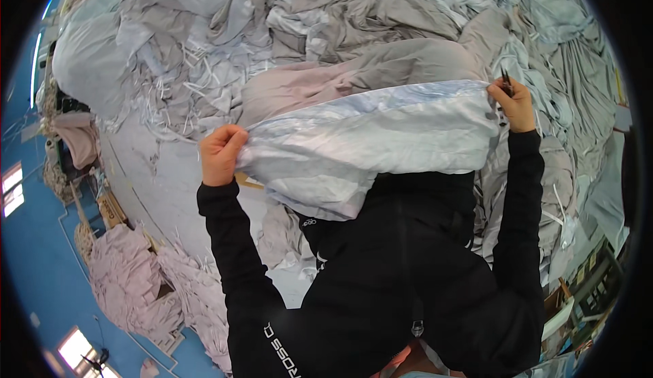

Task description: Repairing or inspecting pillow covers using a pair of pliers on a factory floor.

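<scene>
A pale blue and white patterned cloth (381, 130) is stretched sideways in front of my body. My left hand (221, 153) grips its left end, fingers and thumb closed on the edge. At the far right corner, my right hand (517, 106) pinches the cloth. A small pair of dark thread snips (506, 83) sits in that same hand, its points sticking up past the fingers. The near edge of the cloth hangs loosely over my dark jacket. Behind it lies a grey and pinkish cloth (299, 86), partly covered by the held one.
A large heap of grey and pale blue cloths (326, 11) fills the far side, with loose white strips (197, 65) at left. A pale table surface (163, 174) shows left of my arm. Pinkish cloth piles (129, 283) lie lower left, near a blue wall (34, 262).
</scene>
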### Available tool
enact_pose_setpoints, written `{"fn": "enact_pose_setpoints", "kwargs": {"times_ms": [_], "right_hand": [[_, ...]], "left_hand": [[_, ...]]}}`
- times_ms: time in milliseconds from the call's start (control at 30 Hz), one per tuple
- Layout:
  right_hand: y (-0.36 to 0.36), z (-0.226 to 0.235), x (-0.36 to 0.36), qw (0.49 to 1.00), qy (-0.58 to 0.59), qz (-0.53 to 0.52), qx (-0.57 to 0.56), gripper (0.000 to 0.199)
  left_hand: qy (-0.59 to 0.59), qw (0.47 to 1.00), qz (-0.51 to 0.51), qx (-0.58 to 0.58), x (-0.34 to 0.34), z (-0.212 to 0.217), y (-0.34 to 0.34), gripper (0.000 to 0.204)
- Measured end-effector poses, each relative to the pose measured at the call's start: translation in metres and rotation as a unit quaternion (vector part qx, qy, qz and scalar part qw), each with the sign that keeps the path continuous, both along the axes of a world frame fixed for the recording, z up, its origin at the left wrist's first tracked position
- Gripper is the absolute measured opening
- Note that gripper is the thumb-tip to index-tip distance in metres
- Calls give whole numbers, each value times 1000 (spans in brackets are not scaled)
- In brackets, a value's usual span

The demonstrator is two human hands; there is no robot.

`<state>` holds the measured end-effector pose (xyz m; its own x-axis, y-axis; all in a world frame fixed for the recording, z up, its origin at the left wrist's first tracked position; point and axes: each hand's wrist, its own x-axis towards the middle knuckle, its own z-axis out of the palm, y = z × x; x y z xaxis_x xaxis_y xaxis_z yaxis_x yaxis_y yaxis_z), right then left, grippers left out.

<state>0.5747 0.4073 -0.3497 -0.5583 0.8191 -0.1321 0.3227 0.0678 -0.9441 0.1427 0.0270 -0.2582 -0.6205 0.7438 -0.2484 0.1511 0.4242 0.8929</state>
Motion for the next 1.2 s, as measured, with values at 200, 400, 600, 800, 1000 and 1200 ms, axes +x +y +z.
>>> {"fn": "enact_pose_setpoints", "kwargs": {"times_ms": [200,400,600,800,1000,1200], "right_hand": [[26,-6,7,998,-25,-11,58,11],[37,4,5,994,-44,8,98,15],[41,7,7,992,-49,10,116,16],[41,18,2,994,-31,10,108,15],[41,-2,-2,990,-66,21,123,16],[19,-13,-16,986,-118,6,118,15]], "left_hand": [[-15,999,-31,12,3,-4,9,9],[-7,1000,-27,-14,4,-8,14,11],[-5,999,-36,-14,2,-10,16,11],[-14,999,-40,7,3,-5,16,11],[267,955,-90,-90,17,-9,27,11],[622,780,-66,-19,56,4,53,18]]}}
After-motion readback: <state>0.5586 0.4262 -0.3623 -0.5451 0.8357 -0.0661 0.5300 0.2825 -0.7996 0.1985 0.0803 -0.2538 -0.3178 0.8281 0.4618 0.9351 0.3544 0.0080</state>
